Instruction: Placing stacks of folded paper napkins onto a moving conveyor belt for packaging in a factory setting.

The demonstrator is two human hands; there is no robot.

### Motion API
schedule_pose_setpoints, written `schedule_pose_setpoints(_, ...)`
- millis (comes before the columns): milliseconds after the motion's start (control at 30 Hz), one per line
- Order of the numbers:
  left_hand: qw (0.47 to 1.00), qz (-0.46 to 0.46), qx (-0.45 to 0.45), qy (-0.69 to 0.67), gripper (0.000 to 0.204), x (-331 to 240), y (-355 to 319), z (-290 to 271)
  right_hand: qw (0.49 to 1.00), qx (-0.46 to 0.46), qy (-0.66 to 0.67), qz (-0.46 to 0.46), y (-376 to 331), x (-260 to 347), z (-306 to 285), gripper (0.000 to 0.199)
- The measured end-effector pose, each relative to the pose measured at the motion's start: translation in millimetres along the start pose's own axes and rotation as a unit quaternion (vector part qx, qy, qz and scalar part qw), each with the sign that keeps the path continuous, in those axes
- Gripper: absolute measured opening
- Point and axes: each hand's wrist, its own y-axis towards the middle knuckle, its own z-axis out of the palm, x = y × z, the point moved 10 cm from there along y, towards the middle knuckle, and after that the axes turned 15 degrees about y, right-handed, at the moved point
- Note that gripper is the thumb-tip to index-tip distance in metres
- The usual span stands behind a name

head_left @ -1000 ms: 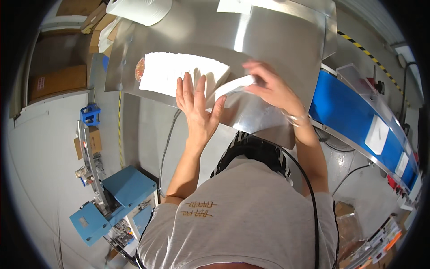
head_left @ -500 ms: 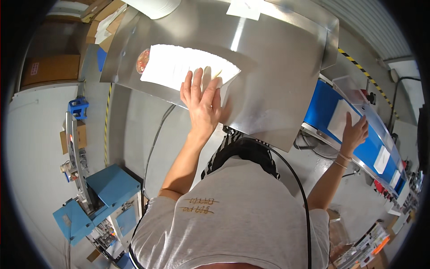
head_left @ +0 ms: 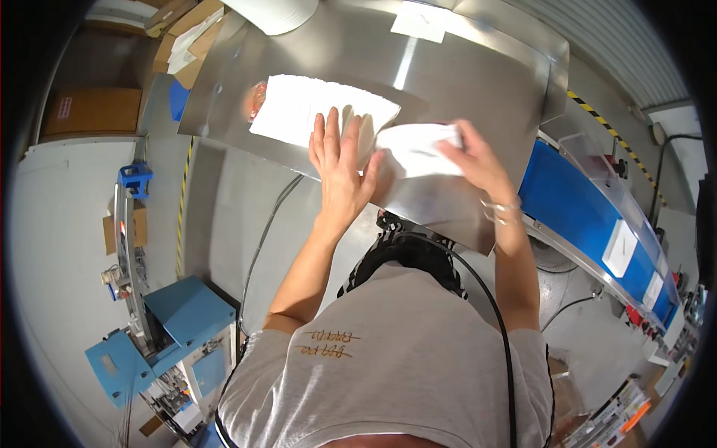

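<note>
On the steel table (head_left: 485,82) lies a fanned row of thin white packets (head_left: 306,104), overlapping one another. My left hand (head_left: 336,160) rests against the near right part of this row, with its fingers stretched out and the thumb apart. Just right of it, my right hand (head_left: 482,164) pinches a flat white packet (head_left: 418,153) by its right end, slightly smeared by motion. The packet's left edge comes up close to my left hand and the row's end. A rounded object with red patterning (head_left: 257,101) sits at the row's far left end, partly covered.
A blue conveyor belt (head_left: 571,201) runs along the right, carrying a white packet (head_left: 619,248) and another behind it, under a clear guard (head_left: 597,160). A white tub (head_left: 280,13) and a white sheet (head_left: 418,21) are at the table's far side. Cardboard boxes (head_left: 97,112) stand left.
My right hand has moved left from the conveyor to the table, bringing a white packet off the belt. My left hand stays at the row. The packets on the belt have shifted up along it.
</note>
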Motion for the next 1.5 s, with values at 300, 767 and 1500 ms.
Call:
schedule_pose_setpoints(300,0.998,0.014,-0.035,0.054,0.037,6,-1,6,0.835,-0.477,-0.270,0.055,-184,-16,-248,0.051)
schedule_pose_setpoints(767,0.998,0.025,-0.041,0.027,0.033,1,0,6,0.965,-0.027,-0.213,-0.150,15,51,14,0.053)
schedule_pose_setpoints(1500,0.998,0.040,-0.028,0.047,0.038,23,3,3,0.973,-0.201,0.006,-0.114,-30,-4,-66,0.037)
